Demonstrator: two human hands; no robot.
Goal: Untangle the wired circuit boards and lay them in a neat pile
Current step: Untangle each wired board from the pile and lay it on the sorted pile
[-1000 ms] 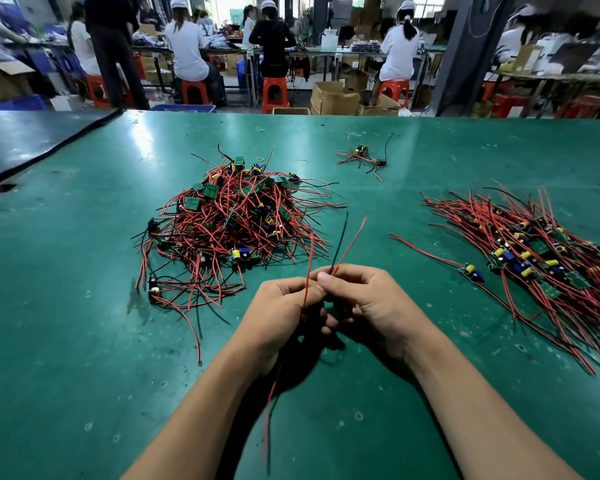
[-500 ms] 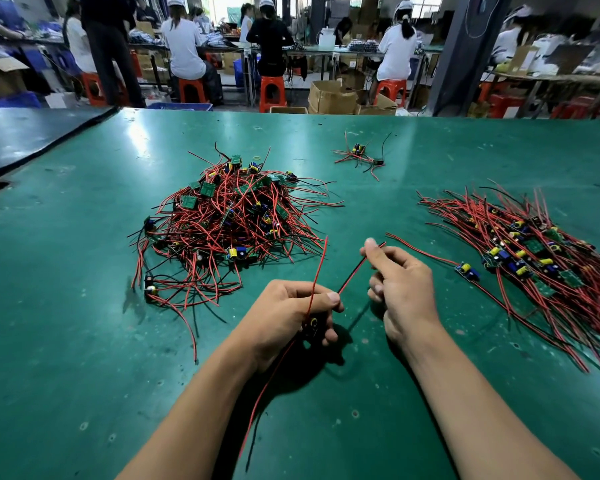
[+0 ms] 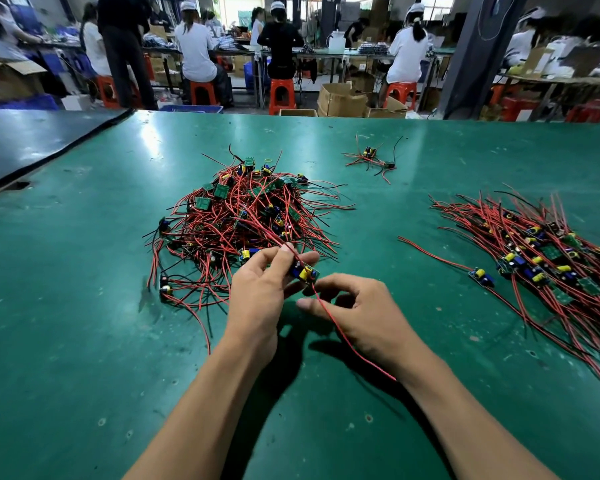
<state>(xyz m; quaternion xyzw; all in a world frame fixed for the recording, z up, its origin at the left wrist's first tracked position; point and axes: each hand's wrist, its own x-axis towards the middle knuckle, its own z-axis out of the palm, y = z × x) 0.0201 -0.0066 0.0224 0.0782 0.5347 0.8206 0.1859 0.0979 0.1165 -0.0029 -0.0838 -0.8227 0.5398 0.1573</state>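
A tangled heap of small circuit boards with red and black wires (image 3: 243,220) lies in the middle of the green table (image 3: 66,306). To the right lies a straightened pile of wired boards (image 3: 548,258), with one board (image 3: 481,276) at its near left edge. My left hand (image 3: 260,296) pinches a small board (image 3: 305,271) with yellow and blue parts just in front of the heap. My right hand (image 3: 357,310) sits right beside it, fingers curled round the red wire (image 3: 343,336) that trails from this board toward me.
A small separate clump of wired boards (image 3: 371,159) lies far back on the table. A dark table (image 3: 32,140) adjoins on the left. Behind, several people sit on red stools (image 3: 281,95) at benches, with cardboard boxes (image 3: 340,98) on the floor.
My hands had been drawing the wires apart. Now my left hand has turned the board up into view near the heap, and my right hand has come back beside it onto the trailing wire.
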